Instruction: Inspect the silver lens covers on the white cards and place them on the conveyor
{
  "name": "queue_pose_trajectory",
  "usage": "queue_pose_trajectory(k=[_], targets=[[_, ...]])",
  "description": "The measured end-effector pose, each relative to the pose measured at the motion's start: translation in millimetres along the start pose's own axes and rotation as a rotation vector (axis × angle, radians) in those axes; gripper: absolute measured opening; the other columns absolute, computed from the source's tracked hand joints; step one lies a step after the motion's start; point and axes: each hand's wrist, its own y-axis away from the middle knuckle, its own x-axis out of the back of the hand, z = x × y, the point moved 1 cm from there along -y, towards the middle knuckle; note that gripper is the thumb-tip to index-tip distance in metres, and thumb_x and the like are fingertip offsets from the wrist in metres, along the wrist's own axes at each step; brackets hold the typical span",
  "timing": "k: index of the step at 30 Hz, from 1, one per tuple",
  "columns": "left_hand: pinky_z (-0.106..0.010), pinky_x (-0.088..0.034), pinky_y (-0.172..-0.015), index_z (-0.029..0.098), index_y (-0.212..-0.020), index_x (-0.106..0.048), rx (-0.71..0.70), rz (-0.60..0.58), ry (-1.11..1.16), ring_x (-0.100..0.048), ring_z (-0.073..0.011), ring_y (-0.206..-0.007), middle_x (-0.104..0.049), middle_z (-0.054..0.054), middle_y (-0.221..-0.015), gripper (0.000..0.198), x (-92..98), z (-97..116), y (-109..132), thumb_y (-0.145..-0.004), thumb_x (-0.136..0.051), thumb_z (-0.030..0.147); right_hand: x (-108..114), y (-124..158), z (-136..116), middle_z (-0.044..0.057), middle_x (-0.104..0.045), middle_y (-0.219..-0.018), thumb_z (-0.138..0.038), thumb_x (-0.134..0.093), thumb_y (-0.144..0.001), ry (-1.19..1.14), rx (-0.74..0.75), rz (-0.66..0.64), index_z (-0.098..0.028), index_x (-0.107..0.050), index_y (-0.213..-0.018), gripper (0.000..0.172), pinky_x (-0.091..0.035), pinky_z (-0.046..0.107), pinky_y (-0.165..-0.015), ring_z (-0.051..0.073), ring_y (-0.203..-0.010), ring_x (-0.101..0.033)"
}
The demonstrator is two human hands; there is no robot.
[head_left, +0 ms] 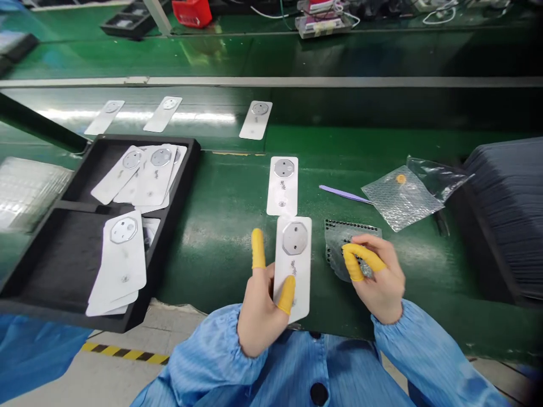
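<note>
My left hand (263, 305), with yellow finger cots, holds a white card (293, 260) bearing a silver octagonal disc near its top. The thumb presses the card's lower part and the forefinger points up beside it. My right hand (377, 277), also with yellow cots, is curled with fingertips pinching at a clear sheet dotted with small dark pieces (343, 243) that lies on the green bench (220, 215). What the fingertips hold is too small to see. A second white card (282, 185) lies just beyond the held one.
A black tray (63, 254) at left holds several white cards in two compartments. Three more cards lie on the conveyor belt (339, 113) behind. Purple tweezers (343, 195), a bubble-wrap bag (401, 198) and a dark stack (509, 215) sit at right.
</note>
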Motion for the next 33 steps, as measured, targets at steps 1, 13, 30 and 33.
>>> queue_pose_trajectory(k=[1,13,30,33], targets=[[-0.029,-0.058,-0.066,0.02,-0.135,-0.045,-0.002,-0.011,-0.007,-0.069,-0.0203,-0.074,-0.073,-0.008,-0.091,0.051,-0.7,4,4,-0.086,-0.059,0.023,2,-5,-10,0.006,-0.061,-0.098,-0.007,-0.065,-0.078,0.037,0.031,0.053,-0.022,-0.062,-0.1,0.027,-0.054,0.032,-0.072,0.018,-0.088,-0.061],[-0.031,-0.059,-0.073,0.02,-0.136,-0.045,-0.073,-0.075,-0.104,-0.069,-0.0249,-0.093,-0.067,-0.011,-0.12,0.052,-22.0,26,18,-0.085,-0.057,0.018,1,-3,-47,0.004,-0.065,-0.112,-0.009,-0.061,-0.081,-0.024,0.178,-0.099,-0.022,-0.056,-0.122,0.044,-0.046,0.044,-0.104,0.02,-0.103,-0.062],[-0.027,-0.056,-0.071,0.03,-0.143,-0.031,-0.296,-0.052,-0.217,-0.071,-0.0221,-0.088,-0.065,-0.006,-0.124,0.069,-23.4,33,15,-0.082,-0.055,0.006,-1,-5,-56,0.011,-0.037,-0.148,-0.024,-0.051,-0.088,0.011,0.264,-0.156,-0.02,-0.036,-0.143,0.058,-0.048,0.054,-0.098,0.032,-0.127,-0.046],[-0.027,-0.051,-0.057,0.025,-0.129,-0.048,-0.323,0.0,-0.284,-0.067,-0.0194,-0.066,-0.074,-0.006,-0.095,0.052,-23.6,29,17,-0.08,-0.055,0.009,-6,-1,-56,0.012,-0.032,-0.151,-0.023,-0.051,-0.087,-0.008,0.242,-0.167,-0.015,-0.033,-0.145,0.061,-0.045,0.056,-0.1,0.034,-0.13,-0.042]])
